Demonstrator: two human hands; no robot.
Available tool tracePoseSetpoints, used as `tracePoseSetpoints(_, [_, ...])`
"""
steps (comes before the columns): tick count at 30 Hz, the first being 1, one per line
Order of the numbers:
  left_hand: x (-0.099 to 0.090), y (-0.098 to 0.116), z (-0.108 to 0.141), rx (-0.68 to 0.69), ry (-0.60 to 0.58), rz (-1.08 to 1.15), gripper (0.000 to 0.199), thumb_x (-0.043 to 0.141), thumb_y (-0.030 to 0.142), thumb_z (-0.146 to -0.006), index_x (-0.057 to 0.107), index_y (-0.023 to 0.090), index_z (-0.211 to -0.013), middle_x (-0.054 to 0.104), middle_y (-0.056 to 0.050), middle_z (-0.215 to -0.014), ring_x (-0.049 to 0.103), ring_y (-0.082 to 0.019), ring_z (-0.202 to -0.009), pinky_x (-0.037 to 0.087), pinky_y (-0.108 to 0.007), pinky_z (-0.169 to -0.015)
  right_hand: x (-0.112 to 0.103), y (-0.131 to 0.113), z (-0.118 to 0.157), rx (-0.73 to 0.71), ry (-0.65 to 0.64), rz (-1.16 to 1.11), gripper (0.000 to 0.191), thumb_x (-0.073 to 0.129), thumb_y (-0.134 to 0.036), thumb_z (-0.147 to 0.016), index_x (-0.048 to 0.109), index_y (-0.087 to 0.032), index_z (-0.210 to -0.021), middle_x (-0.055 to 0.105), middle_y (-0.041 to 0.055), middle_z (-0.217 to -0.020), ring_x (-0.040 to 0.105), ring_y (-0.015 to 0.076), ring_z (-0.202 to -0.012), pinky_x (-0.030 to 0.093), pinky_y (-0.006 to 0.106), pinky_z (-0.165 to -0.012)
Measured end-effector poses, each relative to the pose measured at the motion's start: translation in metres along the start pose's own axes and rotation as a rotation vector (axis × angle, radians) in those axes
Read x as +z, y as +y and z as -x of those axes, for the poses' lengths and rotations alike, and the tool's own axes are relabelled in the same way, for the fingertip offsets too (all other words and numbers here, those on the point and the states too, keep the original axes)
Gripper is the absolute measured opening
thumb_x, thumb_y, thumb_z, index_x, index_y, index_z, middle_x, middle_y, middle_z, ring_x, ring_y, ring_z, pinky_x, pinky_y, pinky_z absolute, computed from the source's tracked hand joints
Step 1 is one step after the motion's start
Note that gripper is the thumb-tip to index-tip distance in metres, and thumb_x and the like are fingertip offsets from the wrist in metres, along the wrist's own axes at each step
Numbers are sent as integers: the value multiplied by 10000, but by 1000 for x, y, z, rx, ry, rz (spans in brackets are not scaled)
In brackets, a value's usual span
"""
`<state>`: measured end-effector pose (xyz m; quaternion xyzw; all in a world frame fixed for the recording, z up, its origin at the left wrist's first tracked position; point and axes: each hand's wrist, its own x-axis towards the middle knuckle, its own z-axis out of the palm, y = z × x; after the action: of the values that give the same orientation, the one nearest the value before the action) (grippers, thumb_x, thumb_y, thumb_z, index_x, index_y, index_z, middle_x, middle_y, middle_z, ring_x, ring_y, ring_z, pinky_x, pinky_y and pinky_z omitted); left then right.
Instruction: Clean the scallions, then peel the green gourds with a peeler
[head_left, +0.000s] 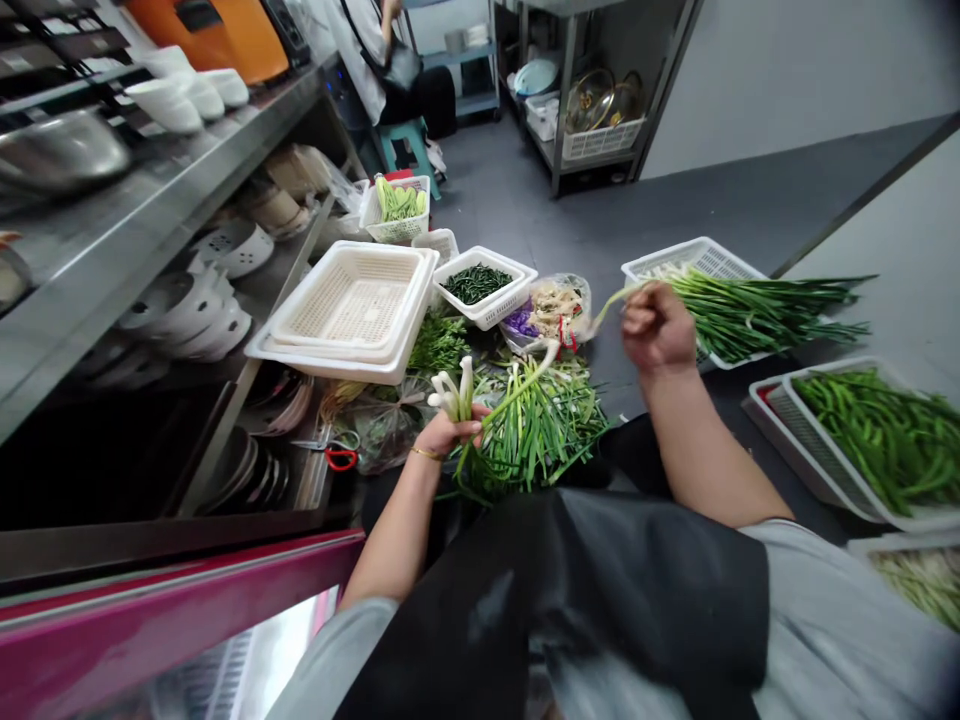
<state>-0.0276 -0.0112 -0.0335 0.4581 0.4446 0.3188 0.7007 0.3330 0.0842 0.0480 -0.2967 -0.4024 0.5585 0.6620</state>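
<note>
My left hand (444,434) is closed around a small bunch of scallions (453,395), white ends up. One longer scallion (517,388) slants from this hand toward the right, its white end at the upper right. Raised at the right, my right hand (658,328) pinches a thin pale-green strip of scallion leaf (611,302) that hangs down to the left. Whether the strip is still joined to the slanting scallion I cannot tell. Below and between the hands lies a heap of scallions (544,425), green leaves toward me.
Ahead stand a white basket of dark green chillies (477,284), stacked white trays (345,300) and a bag of peelings (559,305). Right are a basket (701,252) of scallions and green peppers (892,435). Red-handled scissors (341,458) lie left. A person (382,70) sits behind.
</note>
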Motion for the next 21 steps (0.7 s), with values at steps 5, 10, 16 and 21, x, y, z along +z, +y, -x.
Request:
tracePoseSetpoints(5, [-5, -6, 6, 38, 101, 9, 484, 778, 434, -574, 648, 160, -951, 613, -20, -530, 539, -120, -445, 224, -178, -407, -28, -3, -26, 119, -31, 258, 309, 719, -479, -695, 582, -209, -754, 583, -16, -638, 524, 81, -520, 415, 200, -463])
tracePoseSetpoints(10, [-3, -3, -1, 29, 80, 18, 488, 768, 357, -614, 623, 105, -1006, 636, -49, -573, 545, -123, -464, 275, -194, -424, 0, 42, -6, 674, -351, 714, 440, 790, -467, -620, 618, -153, -876, 576, -9, -515, 487, 101, -393, 349, 218, -354])
tracePoseSetpoints(16, [10, 23, -19, 54, 29, -11, 452, 787, 415, -607, 661, 89, -894, 684, -104, -749, 537, -116, -514, 372, -230, -467, 140, 74, -2, 321, -637, 330, 373, 667, -483, -774, 543, -208, -995, 559, -58, -558, 495, 66, -407, 399, 179, -377])
tracePoseSetpoints(21, [-17, 33, -20, 250, 89, 108, 320, 728, 438, -694, 593, 149, -670, 690, -110, -830, 630, -233, -865, 496, -333, -725, 155, 120, -53, 314, -687, 440, 455, 443, -533, -913, 449, -216, -1240, 680, 25, -843, 637, 102, -612, 526, 222, -553])
